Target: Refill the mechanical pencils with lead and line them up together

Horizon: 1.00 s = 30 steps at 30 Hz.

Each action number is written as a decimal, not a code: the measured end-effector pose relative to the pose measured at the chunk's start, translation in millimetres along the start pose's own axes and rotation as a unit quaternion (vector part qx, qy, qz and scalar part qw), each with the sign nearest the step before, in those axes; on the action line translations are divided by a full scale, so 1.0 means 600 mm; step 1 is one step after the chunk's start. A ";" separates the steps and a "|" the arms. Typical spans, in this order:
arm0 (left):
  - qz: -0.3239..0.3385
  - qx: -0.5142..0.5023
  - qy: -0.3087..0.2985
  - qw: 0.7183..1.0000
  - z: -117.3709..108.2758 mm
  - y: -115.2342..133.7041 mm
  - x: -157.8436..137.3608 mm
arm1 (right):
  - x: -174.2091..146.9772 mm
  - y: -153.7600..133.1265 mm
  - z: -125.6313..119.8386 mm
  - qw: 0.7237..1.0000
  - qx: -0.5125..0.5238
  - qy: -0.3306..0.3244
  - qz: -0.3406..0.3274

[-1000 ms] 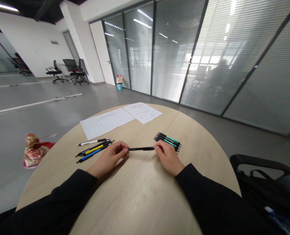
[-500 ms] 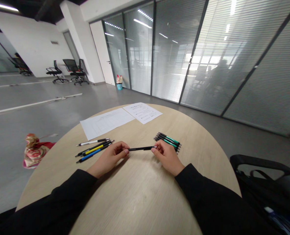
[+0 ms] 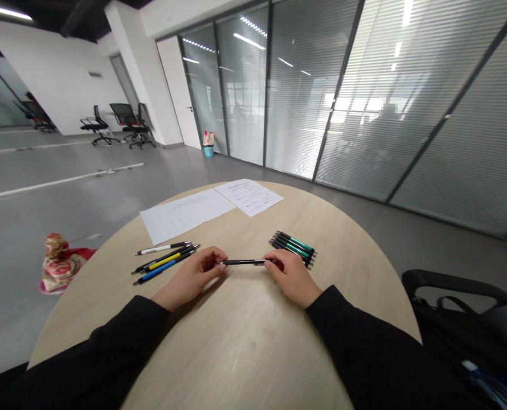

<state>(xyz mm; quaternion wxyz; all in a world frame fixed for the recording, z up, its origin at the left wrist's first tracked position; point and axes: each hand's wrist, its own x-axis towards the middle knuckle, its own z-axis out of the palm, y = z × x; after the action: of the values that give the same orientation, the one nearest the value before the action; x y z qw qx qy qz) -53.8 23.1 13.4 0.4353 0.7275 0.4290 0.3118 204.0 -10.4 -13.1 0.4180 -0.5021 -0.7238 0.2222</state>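
A black pen (image 3: 245, 262) lies level between my two hands, just above the round wooden table (image 3: 245, 341). My left hand (image 3: 200, 273) is closed on its left end, thumb and fingers pinching it. The right end is pinched by my right hand (image 3: 291, 274). Beside my left hand are several pens: a white and black pen (image 3: 162, 249), a yellow and black pen (image 3: 163, 261) and a blue and black pen (image 3: 163, 269), with a dark one partly hidden among them. Behind my right hand lies a row of green and black pens (image 3: 298, 244), partly covered by that hand.
Two printed sheets lie at the table's far side, a wide paper (image 3: 187, 213) and a smaller paper (image 3: 250, 197). A black chair (image 3: 454, 285) with a bag stands at the right. On the floor at left sits a red and cream bundle (image 3: 63, 265).
The pen's right end has dropped slightly and the pen has turned about its length, its clip showing differently. My right hand's fingers have shifted along its right end; my left hand barely moved.
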 end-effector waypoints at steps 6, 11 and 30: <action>-0.008 0.010 0.006 1.000 0.000 0.005 0.000 | 0.001 0.000 0.000 1.000 -0.002 0.021 -0.008; -0.025 -0.003 -0.005 1.000 0.001 0.011 -0.002 | 0.001 0.003 0.000 1.000 0.004 0.024 -0.010; -0.060 -0.039 -0.015 0.997 0.003 0.022 -0.007 | 0.002 -0.002 -0.004 1.000 0.011 0.026 -0.013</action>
<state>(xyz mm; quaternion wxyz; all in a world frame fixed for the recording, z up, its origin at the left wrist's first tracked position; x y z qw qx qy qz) -49.3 15.1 24.1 0.4883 0.6873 0.4528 0.2902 205.1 -9.9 -10.4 0.4451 -0.4933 -0.7168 0.2115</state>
